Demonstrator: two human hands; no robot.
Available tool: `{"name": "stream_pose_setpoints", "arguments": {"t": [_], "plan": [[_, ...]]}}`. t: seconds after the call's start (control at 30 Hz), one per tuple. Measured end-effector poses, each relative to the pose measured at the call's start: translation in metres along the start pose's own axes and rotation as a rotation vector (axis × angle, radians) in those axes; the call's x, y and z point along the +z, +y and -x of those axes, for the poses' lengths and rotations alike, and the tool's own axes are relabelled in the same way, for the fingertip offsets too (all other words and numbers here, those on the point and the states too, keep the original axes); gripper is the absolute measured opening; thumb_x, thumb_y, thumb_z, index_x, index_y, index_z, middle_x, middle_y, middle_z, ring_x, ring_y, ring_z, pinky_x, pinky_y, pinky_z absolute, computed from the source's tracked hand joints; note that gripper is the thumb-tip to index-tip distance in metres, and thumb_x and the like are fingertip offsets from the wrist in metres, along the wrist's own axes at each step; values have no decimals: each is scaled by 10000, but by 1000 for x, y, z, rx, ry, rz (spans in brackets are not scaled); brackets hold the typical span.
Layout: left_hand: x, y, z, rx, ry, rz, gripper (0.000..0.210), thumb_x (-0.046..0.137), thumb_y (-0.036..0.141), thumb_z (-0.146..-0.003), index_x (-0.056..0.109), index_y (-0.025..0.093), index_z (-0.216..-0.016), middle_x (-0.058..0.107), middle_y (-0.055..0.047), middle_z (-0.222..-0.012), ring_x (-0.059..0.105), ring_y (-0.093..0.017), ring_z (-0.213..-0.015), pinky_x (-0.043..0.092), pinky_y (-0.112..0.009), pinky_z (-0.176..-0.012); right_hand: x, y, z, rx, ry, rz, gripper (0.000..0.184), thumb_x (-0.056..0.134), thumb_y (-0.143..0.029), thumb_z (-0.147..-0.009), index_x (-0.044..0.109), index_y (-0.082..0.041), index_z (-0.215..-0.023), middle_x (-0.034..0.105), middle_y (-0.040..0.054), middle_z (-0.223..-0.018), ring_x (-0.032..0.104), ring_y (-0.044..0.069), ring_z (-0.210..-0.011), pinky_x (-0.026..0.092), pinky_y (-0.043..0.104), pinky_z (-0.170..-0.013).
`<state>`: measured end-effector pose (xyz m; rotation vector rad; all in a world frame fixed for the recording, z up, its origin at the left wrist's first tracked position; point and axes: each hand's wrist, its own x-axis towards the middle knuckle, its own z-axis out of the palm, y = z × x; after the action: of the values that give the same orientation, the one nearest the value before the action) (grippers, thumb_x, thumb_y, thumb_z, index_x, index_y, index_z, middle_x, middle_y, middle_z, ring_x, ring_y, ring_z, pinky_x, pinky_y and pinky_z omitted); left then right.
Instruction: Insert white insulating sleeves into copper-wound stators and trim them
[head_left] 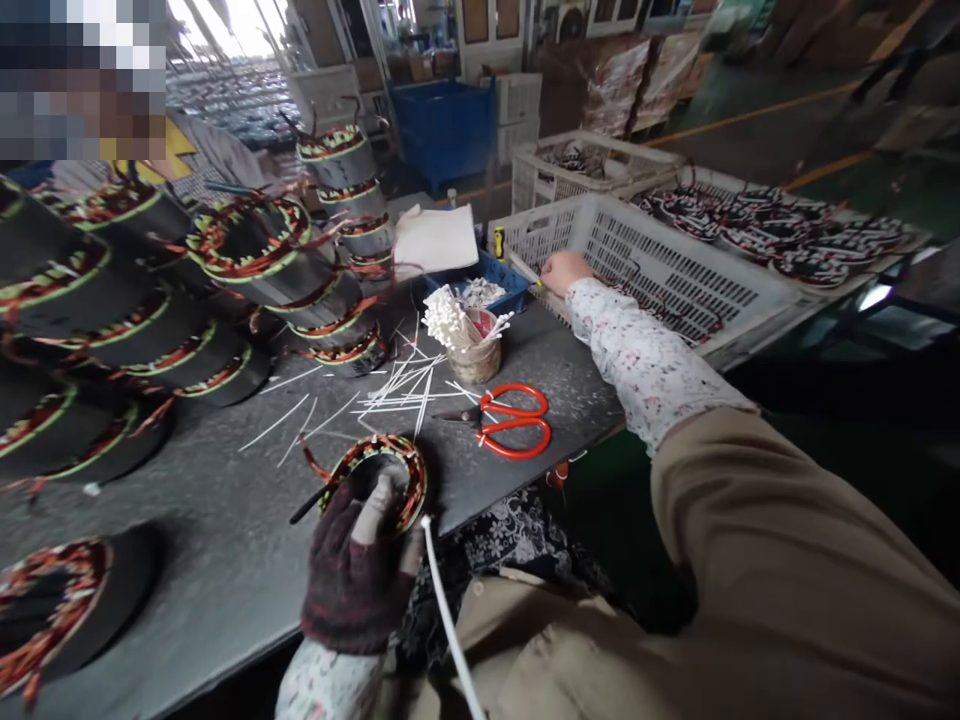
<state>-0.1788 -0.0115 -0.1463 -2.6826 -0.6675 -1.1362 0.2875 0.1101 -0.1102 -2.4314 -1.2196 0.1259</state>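
Observation:
My left hand (358, 570), in a dark glove with bare fingertips, is closed around a motor stator (416, 470) with copper-red windings, near the table's front edge. A white cable tie (447, 610) hangs out beside its fingers; whether the hand grips it too, I cannot tell. My right hand (566, 272) is stretched away to the rim of the white plastic crate (675, 265), its fingers curled in. A small yellow bit shows by its fingertips; what they hold is hidden. Red-handled scissors (517, 421) lie between the hands, by a tub (476, 358) of white cable ties.
Stacked stators (255, 250) crowd the left side, and another stator (60, 610) lies at the front left. Loose white strips (397, 388) are scattered mid-table. Behind the tub are a blue tray (514, 285) and a white pad (436, 238). A person (217, 160) is across the table.

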Motion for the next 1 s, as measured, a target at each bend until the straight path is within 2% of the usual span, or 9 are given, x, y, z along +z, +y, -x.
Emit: {"name": "stream_pose_setpoints", "arguments": {"t": [0.17,0.3,0.47,0.6,0.67,0.77,0.87,0.93,1.0], "plan": [[0,-2,1,-32,-54,-18,788,738,171,-816,395,145,-1524,700,-191,-1156,677,-346,-1129,607,-545,-930,-3,-19,-53,-14,-131,80,334,619,-391,-965,634,-193,-1233,631,93,-1299,634,221,-1132,556,447,-968],[0,-4,5,-59,-81,-20,758,703,209,-848,382,175,-1533,701,-175,-1174,667,-337,-1163,609,-541,-942,-8,-27,-77,-41,-164,108,361,626,-388,-961,621,-181,-1256,627,99,-1297,637,227,-1127,563,446,-954],[0,-5,4,-39,-65,18,756,699,128,-828,400,144,-1522,692,-204,-1200,664,-346,-1171,595,-560,-966,-10,-18,-80,-35,-177,79,300,675,-353,-931,670,-148,-1149,671,109,-1204,657,228,-1086,559,444,-959],[-1,-4,1,-54,-87,9,691,711,134,-820,471,146,-1468,719,-182,-1131,693,-331,-1097,589,-561,-978,2,-22,-72,9,-163,-33,376,635,-391,-955,616,-165,-1255,636,97,-1271,647,225,-1102,571,444,-933],[-2,-4,1,-65,-117,-5,658,691,166,-837,481,167,-1461,725,-163,-1110,706,-314,-1044,597,-553,-962,8,-30,-66,18,-134,-114,347,638,-387,-953,630,-168,-1222,650,89,-1237,654,213,-1073,574,430,-916],[-3,-4,1,-82,-125,-14,676,674,175,-845,453,198,-1483,716,-164,-1155,699,-324,-1063,607,-557,-934,7,-44,-53,4,-35,-246,253,653,-319,-930,666,-119,-1084,694,112,-1105,655,213,-1032,544,409,-932],[-2,-4,1,-79,-105,-7,707,671,179,-851,419,206,-1511,711,-166,-1160,698,-327,-1067,605,-556,-933,-11,-56,-18,-47,159,-381,209,547,-279,-941,664,-117,-1002,703,157,-1079,622,231,-1099,476,405,-1022],[0,-4,2,-46,-61,-13,723,684,176,-846,418,194,-1518,717,-160,-1130,704,-318,-1052,598,-538,-953,-26,-61,27,-108,304,-466,289,411,-322,-974,647,-164,-1029,685,143,-1158,602,223,-1157,458,404,-1067],[1,-3,2,-1,-4,-40,795,720,162,-822,385,174,-1543,730,-155,-1102,715,-308,-1023,597,-516,-968,-36,-63,92,-177,392,-538,415,285,-427,-987,642,-237,-1076,668,95,-1217,624,224,-1158,506,420,-1036]]}}
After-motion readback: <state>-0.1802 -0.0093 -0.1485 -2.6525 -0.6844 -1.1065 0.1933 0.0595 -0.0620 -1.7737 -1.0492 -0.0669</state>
